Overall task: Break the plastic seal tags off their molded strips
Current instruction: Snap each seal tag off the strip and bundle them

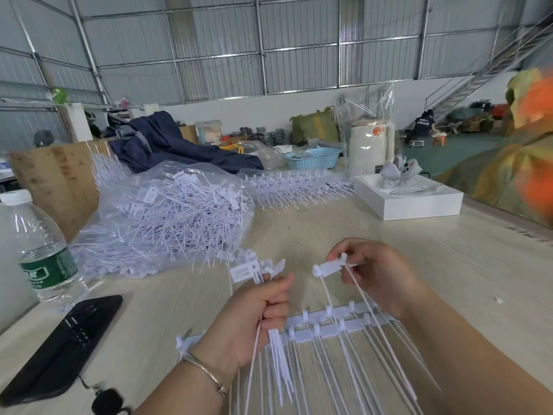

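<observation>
My right hand (375, 272) pinches a single white seal tag (327, 268) by its flat head, lifted above the near edge of the bench (299, 229), its thin tail trailing down toward the molded strip (329, 324) lying flat below my wrists. My left hand (254, 313) is fisted around a bundle of freed tags (254, 269), heads fanned above my knuckles and tails hanging below my palm. A thin bangle (206, 371) circles that wrist.

I cannot tell whether the tail of the tag in my right hand has come free of the strip. I judge the step in hand to be the breaking-off of this one tag, midway through the strip: several tags remain attached along it, their tails running toward me. The next move would call for passing this tag into the left-hand bundle, then taking the next head on the strip and snapping it at its joint without bending the tail.

Toward the far left of the bench a clear bag of loose tags (167, 217) sits heaped; more unbroken strips (293, 187) lie beyond it. A water bottle (39, 250) and a dark phone (62, 345) rest at the left edge, a white tray (419, 205) at the far right.
</observation>
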{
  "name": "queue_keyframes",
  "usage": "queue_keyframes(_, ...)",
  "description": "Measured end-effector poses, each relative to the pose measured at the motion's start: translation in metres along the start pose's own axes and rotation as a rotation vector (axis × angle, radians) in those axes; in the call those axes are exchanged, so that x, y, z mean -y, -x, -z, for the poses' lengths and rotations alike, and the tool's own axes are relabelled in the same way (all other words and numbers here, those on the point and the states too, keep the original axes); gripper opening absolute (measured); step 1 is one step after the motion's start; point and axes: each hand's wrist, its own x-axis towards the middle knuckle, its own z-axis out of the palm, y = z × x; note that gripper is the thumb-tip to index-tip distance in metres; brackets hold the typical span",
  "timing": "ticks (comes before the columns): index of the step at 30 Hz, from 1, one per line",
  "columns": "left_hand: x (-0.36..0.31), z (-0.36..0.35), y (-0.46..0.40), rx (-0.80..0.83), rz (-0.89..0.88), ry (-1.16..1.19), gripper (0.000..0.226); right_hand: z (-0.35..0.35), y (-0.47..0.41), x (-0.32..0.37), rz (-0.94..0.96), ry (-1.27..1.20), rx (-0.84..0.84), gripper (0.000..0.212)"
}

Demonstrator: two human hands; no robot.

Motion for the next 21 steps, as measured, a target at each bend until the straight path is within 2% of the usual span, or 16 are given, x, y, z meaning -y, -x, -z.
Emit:
queue_keyframes(3,0.002,0.001,-0.001,-0.088,0.040,0.065,0.031,-0.003,-0.002,-0.002,0.021,0.010,0.043,0.029)
queue_keyframes(7,0.003,0.001,-0.003,-0.158,-0.029,0.026,0.043,-0.008,-0.001,-0.005,0.037,0.000,0.118,0.014)
queue_keyframes(12,0.001,-0.002,0.004,-0.089,-0.136,-0.084,0.031,-0.013,0.002,-0.005,0.060,0.092,0.088,0.029)
queue_keyframes(15,0.002,-0.003,0.005,-0.105,-0.168,-0.137,0.023,-0.012,0.002,-0.004,0.054,0.100,0.070,0.014)
queue_keyframes(18,0.001,-0.002,0.007,-0.073,-0.141,-0.127,0.013,-0.008,0.002,-0.004,0.038,0.113,0.060,0.012)
queue_keyframes(21,0.000,-0.002,0.009,-0.013,-0.091,-0.116,0.023,-0.007,0.003,-0.002,0.028,0.153,0.060,0.013)
